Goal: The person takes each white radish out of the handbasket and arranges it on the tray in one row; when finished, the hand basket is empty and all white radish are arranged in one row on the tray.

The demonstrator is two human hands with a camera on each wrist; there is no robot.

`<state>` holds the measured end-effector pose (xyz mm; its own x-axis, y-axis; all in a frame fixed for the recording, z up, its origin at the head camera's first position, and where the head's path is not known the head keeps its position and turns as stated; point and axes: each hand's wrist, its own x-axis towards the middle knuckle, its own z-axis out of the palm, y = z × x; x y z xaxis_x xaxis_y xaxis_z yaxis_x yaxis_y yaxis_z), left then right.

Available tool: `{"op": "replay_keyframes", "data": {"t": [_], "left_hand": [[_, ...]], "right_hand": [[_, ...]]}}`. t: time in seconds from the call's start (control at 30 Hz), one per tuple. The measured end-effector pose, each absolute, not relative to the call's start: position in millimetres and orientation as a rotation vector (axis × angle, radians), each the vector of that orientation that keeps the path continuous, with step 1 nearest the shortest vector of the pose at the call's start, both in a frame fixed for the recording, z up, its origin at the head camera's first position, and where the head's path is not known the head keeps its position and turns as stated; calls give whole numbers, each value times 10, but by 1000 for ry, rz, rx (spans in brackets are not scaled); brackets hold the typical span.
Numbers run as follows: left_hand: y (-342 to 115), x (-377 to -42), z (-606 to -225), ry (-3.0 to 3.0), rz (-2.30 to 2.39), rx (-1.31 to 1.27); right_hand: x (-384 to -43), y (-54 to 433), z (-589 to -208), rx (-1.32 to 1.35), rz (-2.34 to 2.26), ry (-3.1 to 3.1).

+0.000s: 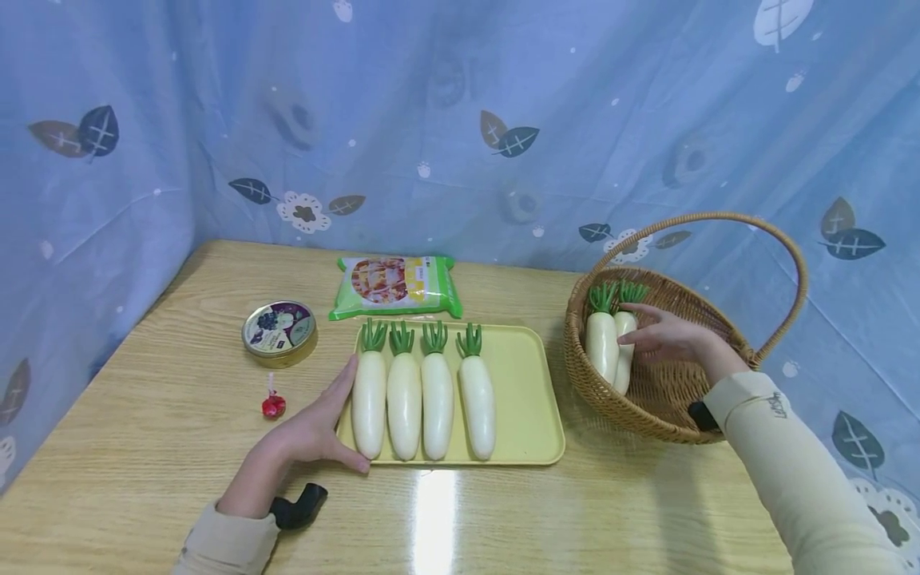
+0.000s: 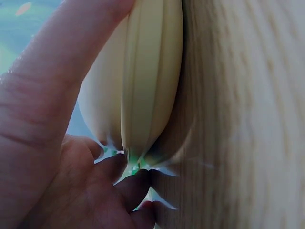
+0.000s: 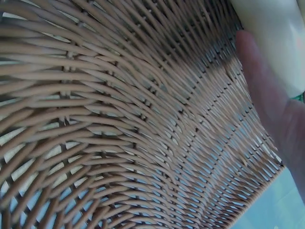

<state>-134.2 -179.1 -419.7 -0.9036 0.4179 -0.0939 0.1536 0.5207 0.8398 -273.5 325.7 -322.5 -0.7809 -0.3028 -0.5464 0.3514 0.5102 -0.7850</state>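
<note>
Four white radishes with green tops lie side by side on a yellow tray (image 1: 525, 391); the leftmost is a white radish (image 1: 370, 403). My left hand (image 1: 316, 423) spans the tray's left side, its thumb along the front edge and its fingers extended at the left rim. In the left wrist view the thumb lies beside the tray and radish. Inside a wicker basket (image 1: 668, 399) are two more white radishes (image 1: 600, 347). My right hand (image 1: 668, 335) reaches in, its extended thumb and a finger touching the right-hand radish (image 1: 624, 371); its other fingers are mostly hidden.
A green food packet (image 1: 398, 286) lies behind the tray. To the left are a round tin (image 1: 279, 331) and a small red-wrapped candy (image 1: 273, 406). The basket's tall handle (image 1: 726, 216) arches over its opening. A blue patterned curtain (image 1: 446, 120) closes off the back.
</note>
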Motion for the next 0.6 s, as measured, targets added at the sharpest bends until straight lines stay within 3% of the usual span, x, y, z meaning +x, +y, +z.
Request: {"op": "replay_keyframes", "data": {"t": [0.6], "left_hand": [[-1795,-1367,-4229,2487,1281,448]], "right_hand": [[-2733,3265,-3305,26,-1333,2049]]}}
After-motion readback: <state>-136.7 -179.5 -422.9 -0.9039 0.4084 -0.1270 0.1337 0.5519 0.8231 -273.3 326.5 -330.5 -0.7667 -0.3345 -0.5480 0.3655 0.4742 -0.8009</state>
